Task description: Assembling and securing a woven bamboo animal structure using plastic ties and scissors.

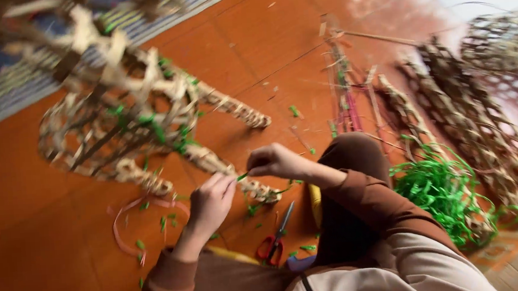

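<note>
Green plastic strip (242, 176) pinched between left hand (210, 203) and right hand (274, 161), at leg of woven bamboo frame (126, 114) on orange floor (30, 231). Likely light, springy, slick; best gripped near end. Scissors (275, 241) nearby.

You sit on an orange tiled floor (252, 38). On it lie red-handled scissors (275, 241), a pile of green strips (438, 191), a loop of pink ribbon (133, 222), scattered green offcuts (140, 245), woven cane bands (479, 126) and a striped mat (161, 16) at the far edge.
</note>
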